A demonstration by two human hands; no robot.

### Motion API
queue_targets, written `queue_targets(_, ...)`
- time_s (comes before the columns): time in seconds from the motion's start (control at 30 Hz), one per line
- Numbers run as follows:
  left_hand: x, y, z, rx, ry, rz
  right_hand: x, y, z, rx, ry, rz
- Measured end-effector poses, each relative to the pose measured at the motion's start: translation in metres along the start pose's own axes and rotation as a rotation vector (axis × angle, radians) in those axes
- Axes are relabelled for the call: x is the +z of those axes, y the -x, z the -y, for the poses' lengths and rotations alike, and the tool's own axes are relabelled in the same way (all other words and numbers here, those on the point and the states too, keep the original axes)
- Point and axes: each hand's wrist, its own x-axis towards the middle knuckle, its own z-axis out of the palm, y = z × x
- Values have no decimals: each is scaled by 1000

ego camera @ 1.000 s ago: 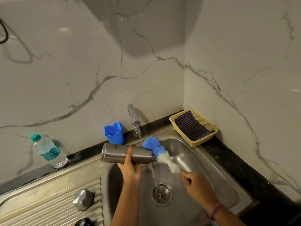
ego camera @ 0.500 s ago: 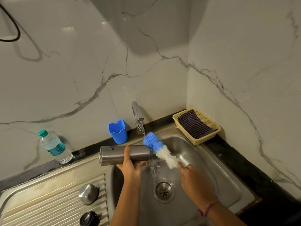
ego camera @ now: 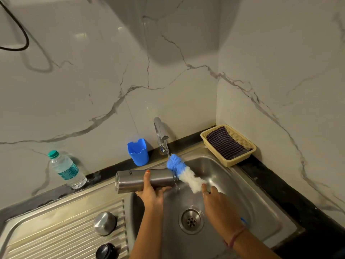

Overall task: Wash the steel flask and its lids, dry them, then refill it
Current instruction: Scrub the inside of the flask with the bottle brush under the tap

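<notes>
Head view, sink corner, one entry.

Item: steel flask (ego camera: 143,181), lying on its side over the left rim of the sink (ego camera: 261,208), mouth toward the tap (ego camera: 160,130). My left hand (ego camera: 152,193) grips it from below, thumb curled over the top of the barrel.

Item: bottle brush (ego camera: 183,173), blue bristles at the tip, white behind, just outside the flask mouth and under the running stream. My right hand (ego camera: 217,202) grips its handle, fingers closed around it.

Item: steel lid (ego camera: 105,223), dome up, on the ribbed drainboard (ego camera: 61,230); a dark inner lid (ego camera: 105,251) sits nearer me. Both look not yet washed, as far as I can judge.

Item: blue cup (ego camera: 138,152), water bottle (ego camera: 66,170), and basket (ego camera: 228,145) holding a checked cloth (ego camera: 225,146), all on the counter by the wall.

Method, my judgement: line the brush with the flask's axis before pushing in, since the blue head sits slightly above the opening. Keep the mouth tipped a little down so rinse water drains into the basin. Hold the wet barrel firmly; it may slip.

Not determinable: the inside of the flask; the brush handle, covered by my hand except for a blue end past the wrist; the flask's lettering, partly under my thumb; whether soap is on the bristles.
</notes>
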Motion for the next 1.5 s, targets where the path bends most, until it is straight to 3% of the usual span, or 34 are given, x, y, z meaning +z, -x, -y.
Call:
queue_targets(0.03, -1, -2, -2, 4, 2, -1, -2, 3, 0, -4, -10, -1)
queue_targets(0.13, -2, -8, -9, 21, 16, -15, -24, 23, 4, -2, -29, 200)
queue_targets(0.37, -1, 1, -1, 1, -28, 18, -21, 5, 2, 13, -4, 68)
queue_targets(0.67, 3, -3, -2, 74, -118, 59, -50, 5, -1, -12, 29, 72)
queue_targets(0.8, 0, -6, -4, 81, -99, 33, -78, 7, 0, 12, 77, 150)
queue_targets(0.93, 4, -4, 0, 58, -65, 70, -71, -8, 7, -54, 48, 116)
queue_targets(1.13, 5, -5, -1, 96, -77, 47, -77, -16, 6, -88, 63, 199)
queue_targets(1.27, 2, -10, -6, 92, 2, 36, -88, 2, 10, -50, 135, 155)
queue_targets(1.37, 2, -7, -4, 62, 15, 55, -71, -3, 12, -5, 49, 86)
queue_targets(1.43, 2, -3, -1, 39, 9, 63, -65, -13, 14, -15, 34, 184)
queue_targets(1.5, 1, -1, 1, 38, -7, 58, -63, -22, 14, 3, 37, 160)
